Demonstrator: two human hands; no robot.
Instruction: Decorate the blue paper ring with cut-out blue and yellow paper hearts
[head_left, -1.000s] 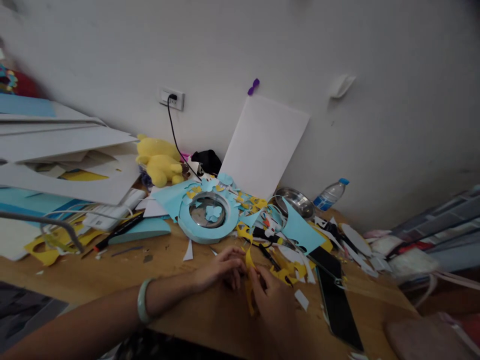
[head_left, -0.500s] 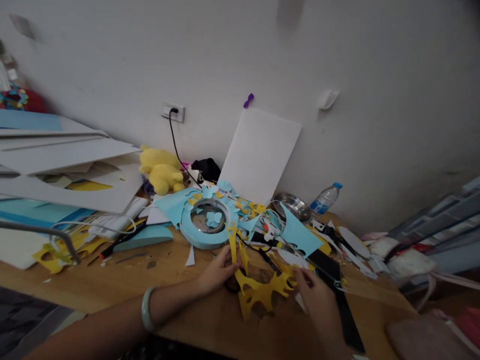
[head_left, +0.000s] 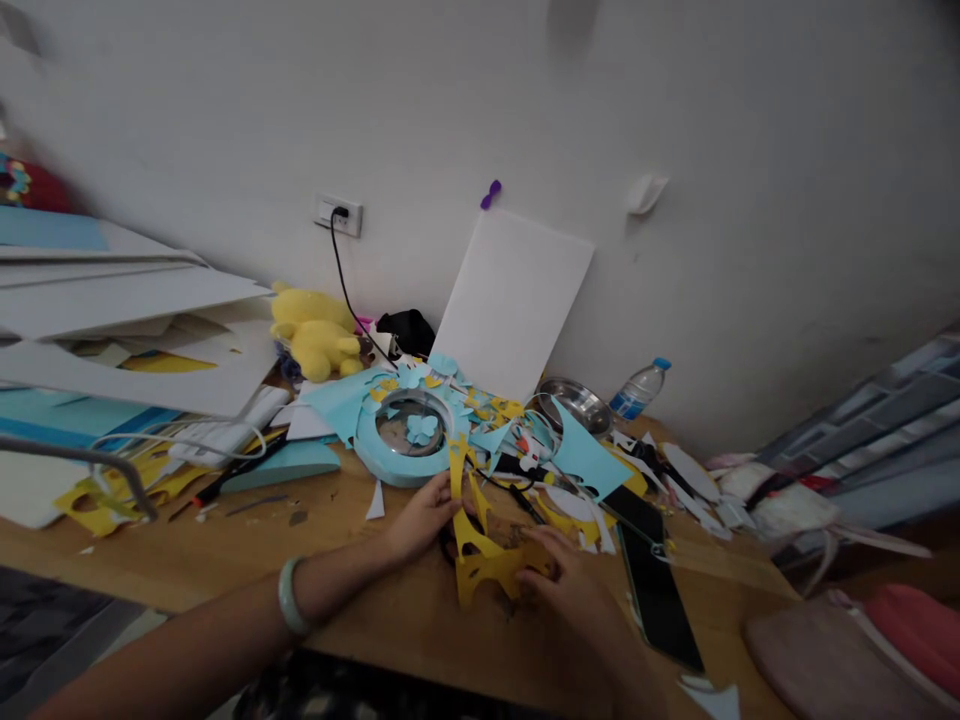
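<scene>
A yellow paper sheet with scalloped cut-outs (head_left: pixel 487 568) is held between my two hands above the front of the wooden table. My left hand (head_left: pixel 424 515), a pale bangle on its wrist, grips the upright left strip of it. My right hand (head_left: pixel 562 575) pinches the sheet's right end between thumb and fingers. Just behind my left hand stands a light-blue ring (head_left: pixel 397 470) with a light-blue paper butterfly shape (head_left: pixel 421 430) in its middle. Something dark, perhaps scissor handles, shows partly behind the yellow sheet; I cannot make it out.
Blue and yellow paper scraps (head_left: pixel 495 410) lie heaped behind my hands. A metal bowl (head_left: pixel 577 405) and a water bottle (head_left: pixel 641 388) stand back right. A dark phone (head_left: pixel 660 590) lies to the right. At the left are a yellow plush toy (head_left: pixel 315 335) and stacked white boards (head_left: pixel 127 300).
My right hand has moved left and now covers the right part of the yellow paper, which looks more folded together. My left hand keeps its grip. The view has shifted slightly.
</scene>
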